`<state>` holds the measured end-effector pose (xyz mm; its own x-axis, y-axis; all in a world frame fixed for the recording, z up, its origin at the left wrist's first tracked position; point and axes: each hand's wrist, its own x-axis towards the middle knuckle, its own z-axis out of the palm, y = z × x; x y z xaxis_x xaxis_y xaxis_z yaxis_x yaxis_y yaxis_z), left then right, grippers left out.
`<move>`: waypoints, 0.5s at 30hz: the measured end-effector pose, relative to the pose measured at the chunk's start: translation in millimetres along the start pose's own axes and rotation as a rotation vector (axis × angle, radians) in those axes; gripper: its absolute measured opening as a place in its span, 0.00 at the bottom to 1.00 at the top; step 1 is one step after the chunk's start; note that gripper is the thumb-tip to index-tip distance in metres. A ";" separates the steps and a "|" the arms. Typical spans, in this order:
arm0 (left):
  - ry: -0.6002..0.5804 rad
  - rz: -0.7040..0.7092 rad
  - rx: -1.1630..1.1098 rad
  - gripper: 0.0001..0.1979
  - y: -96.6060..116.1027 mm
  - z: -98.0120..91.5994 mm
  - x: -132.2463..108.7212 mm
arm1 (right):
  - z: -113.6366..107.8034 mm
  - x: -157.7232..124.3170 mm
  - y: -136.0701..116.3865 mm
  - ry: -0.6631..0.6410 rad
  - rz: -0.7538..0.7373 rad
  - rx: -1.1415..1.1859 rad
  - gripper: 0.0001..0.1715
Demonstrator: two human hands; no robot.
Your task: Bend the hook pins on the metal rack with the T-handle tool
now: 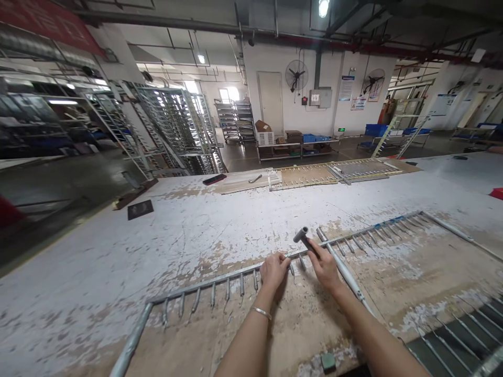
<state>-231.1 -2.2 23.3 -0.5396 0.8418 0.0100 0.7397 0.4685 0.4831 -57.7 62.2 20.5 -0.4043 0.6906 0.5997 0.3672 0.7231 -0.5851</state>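
Note:
A long metal rack frame [231, 274] lies on the worn white worktable [165, 241], with a row of short metal hooks [228, 288] along its bar. My left hand [273, 271] rests at the middle of that bar, its fingertips pinched together near a small greenish spot. Whatever sits between those fingers is too small to make out. My right hand [324, 264] is wrapped around the handle of a hammer [302, 235]. The hammer's head is raised above the bar, just right of my left hand and apart from it. A crossbar [346, 275] of the frame runs beside my right hand.
Another hooked frame [302, 175] lies on cardboard at the far side, near a wrench [255, 179] and a phone [214, 179]. A dark square plate [140, 209] lies at left. A green block [328, 362] and more metal rods [451, 335] are at the near edge.

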 end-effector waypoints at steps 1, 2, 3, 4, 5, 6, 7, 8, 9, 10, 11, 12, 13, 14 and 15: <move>0.003 0.011 -0.008 0.11 -0.4 -0.2 -0.2 | -0.3 0.5 0.4 0.033 -0.004 0.028 0.25; 0.003 0.018 -0.014 0.11 -0.8 -0.5 -0.3 | 0.0 0.8 1.2 0.025 -0.006 0.031 0.25; 0.001 0.022 -0.015 0.11 -1.1 -0.9 -0.4 | 0.6 0.9 2.2 -0.019 0.000 0.011 0.24; -0.004 0.022 -0.012 0.11 -1.4 -1.2 -0.5 | 1.5 0.9 3.3 -0.081 0.012 -0.023 0.23; -0.007 0.021 -0.007 0.11 -1.8 -1.5 -0.5 | 2.2 0.7 4.3 -0.142 0.028 -0.061 0.23; -0.007 0.021 -0.002 0.11 -2.1 -1.7 -0.4 | 2.9 0.4 4.8 -0.182 0.046 -0.090 0.22; -0.004 0.023 0.002 0.12 -2.5 -1.7 -0.2 | 3.4 -0.2 4.8 -0.193 0.057 -0.099 0.22; 0.000 0.026 0.002 0.12 -2.8 -1.6 0.0 | 4.0 -1.1 4.3 -0.181 0.058 -0.085 0.23; 0.003 0.028 0.001 0.13 -3.0 -1.3 0.1 | 4.7 -2.6 3.4 -0.159 0.050 -0.052 0.24; 0.001 0.027 0.002 0.13 -3.1 -0.8 0.2 | 5.6 -4.8 2.4 -0.139 0.039 -0.008 0.25; -0.002 0.024 0.004 0.13 -3.0 -0.1 0.2 | 6.9 -7.6 1.7 -0.125 0.039 0.041 0.26; -0.003 0.019 0.009 0.13 -2.6 0.6 0.0 | 8.4 -10.8 1.6 -0.114 0.062 0.098 0.26; -0.001 0.015 0.013 0.12 -2.2 1.2 -0.4 | 9.8 -14.1 2.2 -0.106 0.105 0.155 0.25; 0.006 0.013 0.015 0.12 -1.6 1.4 -1.1 | 11.1 -17.3 3.5 -0.099 0.157 0.208 0.24; 0.012 0.013 0.012 0.11 -1.2 1.0 -1.9 | 11.7 -20.0 5.4 -0.093 0.204 0.246 0.22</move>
<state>-230.6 -4.0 21.7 -0.5345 0.8447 0.0272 0.7515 0.4603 0.4726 -57.4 52.0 -1.1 -0.4219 0.8079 0.4115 0.2399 0.5371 -0.8087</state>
